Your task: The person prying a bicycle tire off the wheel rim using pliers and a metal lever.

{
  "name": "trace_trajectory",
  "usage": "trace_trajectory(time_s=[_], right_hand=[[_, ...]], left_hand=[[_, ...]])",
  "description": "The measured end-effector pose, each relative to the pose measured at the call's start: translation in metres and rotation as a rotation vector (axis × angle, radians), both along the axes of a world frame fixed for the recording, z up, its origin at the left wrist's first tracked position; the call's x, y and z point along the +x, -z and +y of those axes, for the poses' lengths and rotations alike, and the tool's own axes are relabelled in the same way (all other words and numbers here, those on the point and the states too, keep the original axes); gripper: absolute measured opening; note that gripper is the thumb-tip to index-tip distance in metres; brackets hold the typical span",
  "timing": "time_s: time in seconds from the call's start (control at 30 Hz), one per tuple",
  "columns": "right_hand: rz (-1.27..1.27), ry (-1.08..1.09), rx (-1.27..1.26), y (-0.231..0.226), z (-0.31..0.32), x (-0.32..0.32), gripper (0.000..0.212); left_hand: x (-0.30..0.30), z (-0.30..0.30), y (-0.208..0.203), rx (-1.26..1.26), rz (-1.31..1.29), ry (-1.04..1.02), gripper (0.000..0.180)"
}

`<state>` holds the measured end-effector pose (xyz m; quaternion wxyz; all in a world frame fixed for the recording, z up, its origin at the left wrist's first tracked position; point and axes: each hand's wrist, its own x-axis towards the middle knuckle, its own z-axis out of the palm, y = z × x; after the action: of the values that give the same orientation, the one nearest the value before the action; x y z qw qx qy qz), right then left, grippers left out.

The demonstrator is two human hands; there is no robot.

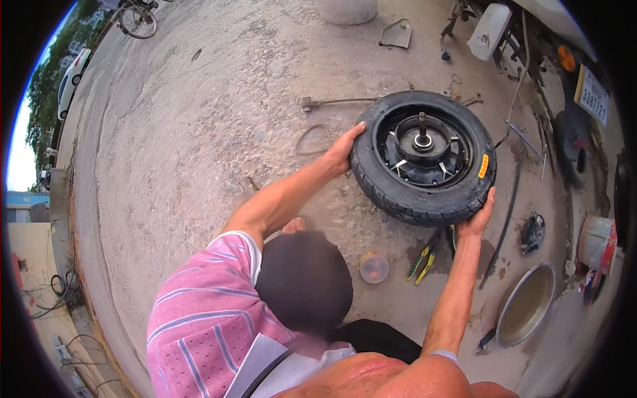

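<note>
A black motor wheel with its tyre (424, 205) is held tilted in front of me, axle upward, with an orange sticker on its sidewall. My left hand (346, 147) grips the tyre's left side, thumb on top. At the near right edge my right hand (479, 215) holds the tyre, with its fingers partly hidden beneath it. Whether the wheel touches the ground cannot be seen. Just below it lie pliers with green and yellow handles (422, 264). A small clear round tub (374, 267) sits to their left. Behind the wheel, a long-handled metal tool (332, 102) is partly covered.
A metal basin (531, 302) of murky water stands at the lower right, near a red and white bucket (596, 244). A black strip (502, 232) lies right of the wheel. A vehicle with a plate (592, 95) fills the far right. Another container (346, 9) stands at the back.
</note>
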<state>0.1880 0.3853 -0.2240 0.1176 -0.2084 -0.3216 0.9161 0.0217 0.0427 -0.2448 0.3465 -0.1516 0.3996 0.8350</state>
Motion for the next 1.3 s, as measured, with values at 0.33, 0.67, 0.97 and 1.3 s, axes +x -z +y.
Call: trace_trajectory(time_s=[0.33,0.67,0.97,1.3], right_hand=[[-0.075,-0.092,-0.06,-0.032,-0.011,-0.023,0.068],[-0.191,-0.169,0.126,-0.046,0.0,-0.06,0.063],[-0.261,-0.207,0.487,-0.058,-0.009,-0.056,0.051],[-0.131,-0.095,0.523,-0.034,-0.027,-0.023,0.054]], left_hand=[[0.008,-0.025,0.017,-0.188,0.046,0.096,0.062],[0.0,-0.041,0.022,-0.199,0.001,0.314,0.081],[0.026,-0.049,0.007,-0.239,-0.033,0.388,0.08],[0.029,-0.059,0.017,-0.153,0.011,0.297,0.064]])
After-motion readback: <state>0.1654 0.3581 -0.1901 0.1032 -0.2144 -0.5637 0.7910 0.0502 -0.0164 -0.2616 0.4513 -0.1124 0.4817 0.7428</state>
